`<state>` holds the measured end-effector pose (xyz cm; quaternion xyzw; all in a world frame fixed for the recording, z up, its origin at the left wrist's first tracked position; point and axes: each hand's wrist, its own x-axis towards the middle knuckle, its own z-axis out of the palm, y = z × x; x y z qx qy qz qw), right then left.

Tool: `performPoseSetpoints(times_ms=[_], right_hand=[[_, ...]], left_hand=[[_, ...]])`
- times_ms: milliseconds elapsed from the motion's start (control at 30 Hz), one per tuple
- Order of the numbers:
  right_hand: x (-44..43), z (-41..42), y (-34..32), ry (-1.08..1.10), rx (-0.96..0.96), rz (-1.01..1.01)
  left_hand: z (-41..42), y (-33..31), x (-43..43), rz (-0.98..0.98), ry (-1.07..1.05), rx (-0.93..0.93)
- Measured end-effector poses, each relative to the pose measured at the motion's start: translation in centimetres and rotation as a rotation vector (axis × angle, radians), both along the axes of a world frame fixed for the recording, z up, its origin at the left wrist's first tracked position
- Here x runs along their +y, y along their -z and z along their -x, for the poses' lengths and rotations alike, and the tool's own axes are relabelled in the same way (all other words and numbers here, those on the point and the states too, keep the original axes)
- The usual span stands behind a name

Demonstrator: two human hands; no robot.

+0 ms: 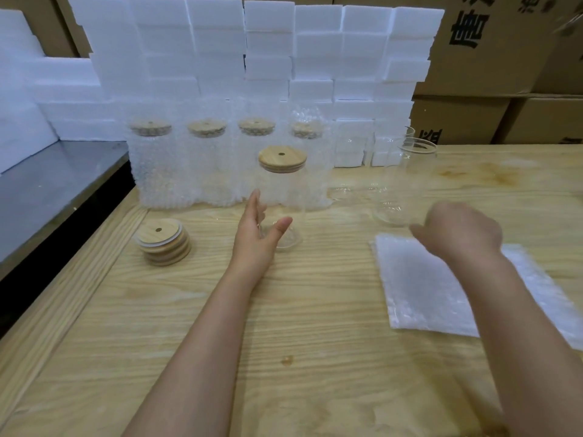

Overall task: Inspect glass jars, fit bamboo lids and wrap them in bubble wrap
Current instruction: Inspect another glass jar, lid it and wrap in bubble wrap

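Note:
A clear glass jar (285, 197) with a bamboo lid (282, 159) stands upright on the wooden table (284, 310). My left hand (260, 234) is open at the jar's lower left, fingers straight, thumb near its base. My right hand (460, 231) hovers, blurred, over the far end of a stack of bubble wrap sheets (422, 288), fingers loosely curled and holding nothing. An open lidless jar (407, 181) stands just behind that hand. A stack of bamboo lids (162, 241) lies to the left.
Several bubble-wrapped jars with lids (186, 165) stand in a row at the back. White foam blocks (252, 58) are piled behind them, cardboard boxes (492, 58) at the right. More lidless jars (356, 165) stand at the back. A grey metal surface (53, 190) adjoins the table's left.

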<state>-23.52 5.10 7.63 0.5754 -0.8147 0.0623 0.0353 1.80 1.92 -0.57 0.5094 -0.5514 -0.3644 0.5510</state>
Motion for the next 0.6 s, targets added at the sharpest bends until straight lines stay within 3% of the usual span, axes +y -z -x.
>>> performPoseSetpoints(times_ms=[100,367,600], right_hand=[[0.5,2.0,1.2,0.160,-0.004,-0.237],[0.2,1.9,2.3,0.181,0.144,-0.199],[0.2,2.0,2.4,0.202,0.133,-0.221]], left_hand=[[0.0,0.2,0.0,0.000,-0.003,-0.009],[-0.2,0.1,0.3,0.078,-0.236,0.063],[-0.7,0.3,0.1,0.177,-0.445,0.044]])
